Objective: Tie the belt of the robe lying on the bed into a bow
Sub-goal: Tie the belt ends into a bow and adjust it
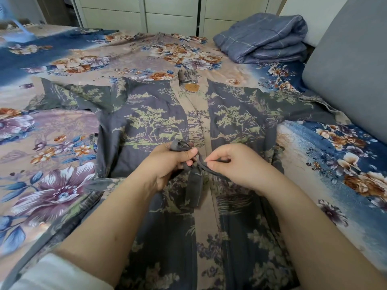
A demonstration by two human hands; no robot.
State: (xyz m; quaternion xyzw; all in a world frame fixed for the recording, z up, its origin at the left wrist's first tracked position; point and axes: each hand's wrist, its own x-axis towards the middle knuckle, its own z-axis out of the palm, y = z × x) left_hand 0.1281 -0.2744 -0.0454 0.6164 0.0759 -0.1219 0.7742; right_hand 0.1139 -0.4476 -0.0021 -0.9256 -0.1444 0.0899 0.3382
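Your robe (159,122) lies flat and face up across the bed (62,143), sleeves spread out to both sides, collar pointing away from you. It is dark grey-blue cloth printed with pale green trees and small deer, with a tan printed band running down the middle where the 2 front edges meet. A round orange tag shows just inside the collar.

The belt (193,185) is plain dark grey, narrower and unprinted, and sits at the waist over the tan band, right between your hands. Your left hand (167,164) is clenched on a bunched fold of belt that pokes up above your thumb and fingers. Your right hand (236,164) pinches a thin stretch of belt between thumb and forefinger, just beside the left hand's fingertips. One flat tail of belt hangs down toward you from that crossing point and lies on the robe's front. Another grey strip trails out to your left across the bedsheet.

A folded blue quilt (263,38) rests at the far right corner of the bed.
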